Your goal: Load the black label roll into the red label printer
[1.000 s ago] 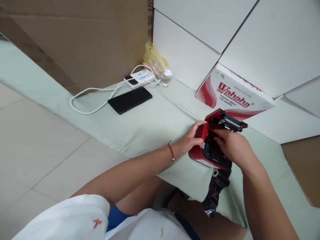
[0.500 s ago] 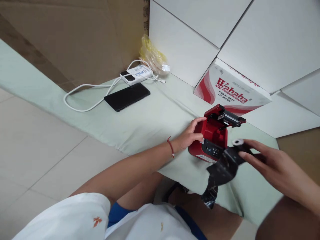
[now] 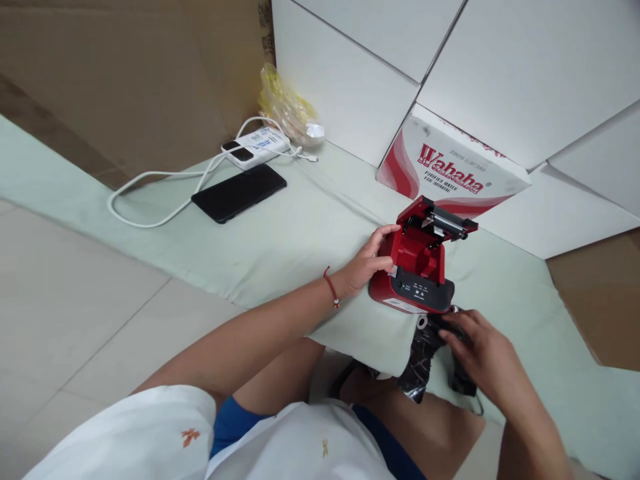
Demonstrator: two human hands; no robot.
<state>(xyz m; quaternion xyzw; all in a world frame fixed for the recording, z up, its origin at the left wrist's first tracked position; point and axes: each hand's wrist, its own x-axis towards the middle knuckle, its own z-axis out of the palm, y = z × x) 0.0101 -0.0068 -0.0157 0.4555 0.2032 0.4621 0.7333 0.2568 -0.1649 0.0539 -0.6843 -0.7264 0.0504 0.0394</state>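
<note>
A small red printer (image 3: 421, 259) stands on the cloth-covered surface with its lid (image 3: 440, 220) raised and its red inner compartment in sight. My left hand (image 3: 367, 267) grips the printer's left side, thumb near the black control panel (image 3: 423, 291). In front of the printer, below the panel, my right hand (image 3: 475, 340) has its fingers closed on a black label roll (image 3: 427, 333) with a white core. A crumpled, shiny black strip hangs from the roll over the surface's edge. Part of the roll is hidden behind my fingers.
Left of the printer lie a black phone (image 3: 239, 193), a white power bank (image 3: 260, 147) with a looped white cable (image 3: 145, 175), and a clear-yellow plastic bag (image 3: 290, 110). A Wahaha box (image 3: 453, 163) leans behind. Beneath my right hand is a dark object (image 3: 463, 381) with a thin cord.
My right hand has moved down and slightly left with the black label roll, from the printer's right side to below its front. The left hand keeps its grip; the view has shifted slightly.
</note>
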